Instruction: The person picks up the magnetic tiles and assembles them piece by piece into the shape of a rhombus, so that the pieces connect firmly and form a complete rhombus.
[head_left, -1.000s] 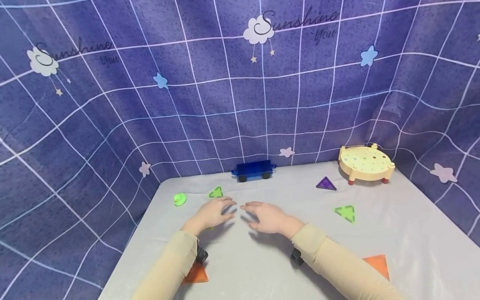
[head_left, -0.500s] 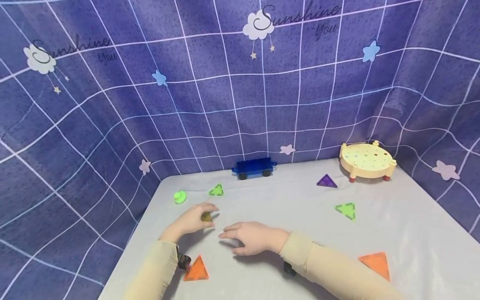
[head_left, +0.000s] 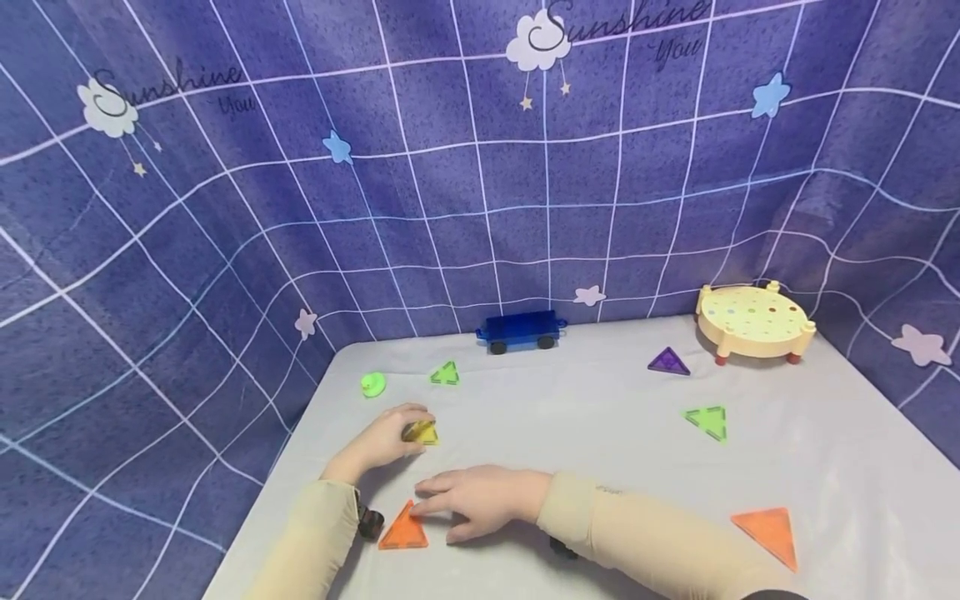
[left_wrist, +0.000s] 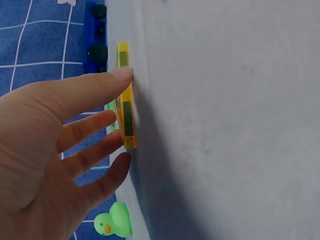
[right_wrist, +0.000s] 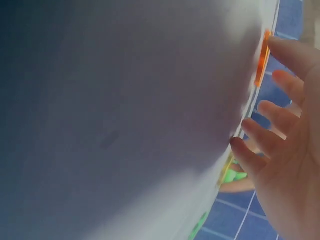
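Head view: At the left of a pale tabletop (head_left: 585, 433), my left hand (head_left: 378, 440) pinches a yellow triangular tile (head_left: 427, 432) between thumb and fingers. My right hand (head_left: 491, 500), fingers spread wide and gripping nothing, is at the near side, with one fingertip on or just above the point of an orange triangular tile (head_left: 406, 533); contact is hard to judge. A green triangular tile (head_left: 446, 374) lies beyond my left hand, between a green toy duck (head_left: 372, 384) on the left and a blue toy wagon (head_left: 522, 331) on the right. With my hands this near each other, a careless sweep of the right could knock the yellow piece loose.

Left wrist view: Seen edge-on, the yellow tile is slim, glossy and see-through, dark bars set along its rim. My thumb lies across that rim, the other fingers behind. The hold looks light; smooth plastic might swivel or slip should my thumb slide. Whether the tile clears the surface I cannot tell.

Right wrist view: The orange tile shows as a thin, bright sliver beside my unclosed thumb and fingers. Lying so flat, it could skid rather than lift if pressed from above.
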